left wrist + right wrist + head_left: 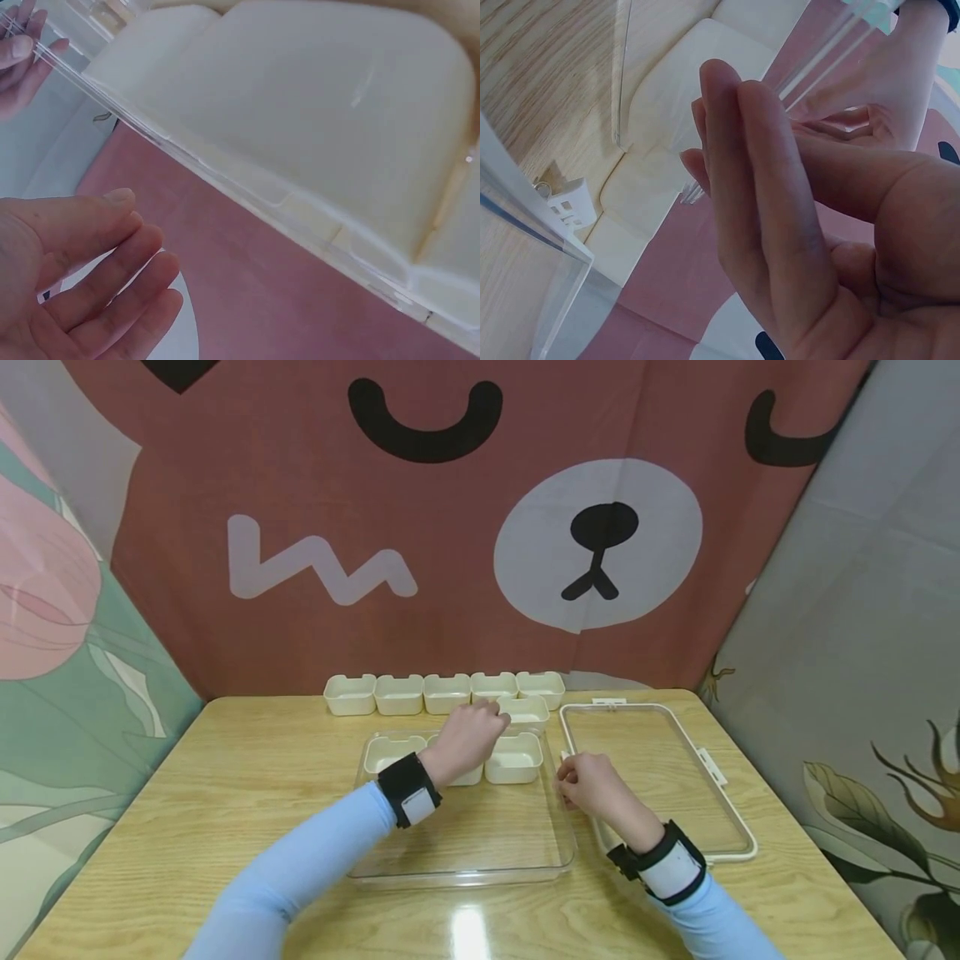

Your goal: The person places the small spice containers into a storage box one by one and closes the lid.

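Observation:
My left hand [467, 739] hovers over the clear plastic box [465, 852], partly covering the middle one of three cream cups standing along its far side. The right-hand cup [513, 762] and left-hand cup [395, 750] show better. Close by the left fingertips is another cream cup [527, 710], just behind the box. Loosely bent, nothing held: so the left hand [97, 277] appears in the left wrist view. My right hand [592, 785] is at the box's right edge, beside the lid; its fingers [780, 187] are fairly straight and hold nothing.
Several more cream cups [399, 695] stand in a row along the back of the wooden table [210, 827]. The clear lid with a white rim [678, 727] and side clips lies right of the box. A bear-print cloth [450, 610] hangs behind the table.

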Available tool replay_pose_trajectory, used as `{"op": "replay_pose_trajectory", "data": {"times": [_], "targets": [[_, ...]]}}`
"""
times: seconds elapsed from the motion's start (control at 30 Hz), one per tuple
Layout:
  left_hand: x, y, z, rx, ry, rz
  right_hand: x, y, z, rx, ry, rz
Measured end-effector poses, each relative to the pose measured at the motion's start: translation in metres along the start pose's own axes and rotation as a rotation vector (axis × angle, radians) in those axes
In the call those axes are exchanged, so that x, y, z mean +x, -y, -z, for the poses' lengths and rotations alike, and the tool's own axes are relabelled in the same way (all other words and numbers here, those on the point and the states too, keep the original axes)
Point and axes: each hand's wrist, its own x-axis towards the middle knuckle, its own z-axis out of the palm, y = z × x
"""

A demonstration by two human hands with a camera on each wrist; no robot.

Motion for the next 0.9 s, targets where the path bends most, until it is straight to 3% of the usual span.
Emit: {"op": "replay_pose_trajectory", "data": {"times": [0.63, 0.9], "targets": [[0.029, 0.011, -0.004, -0.012, 0.118, 0.037, 0.001, 0.0, 0.001, -0.012, 0.01, 0.0], [0.039, 0.018, -0.012, -0.05, 0.13, -0.011, 0.002, -0.003, 0.0, 0.012, 0.005, 0.013]]}}
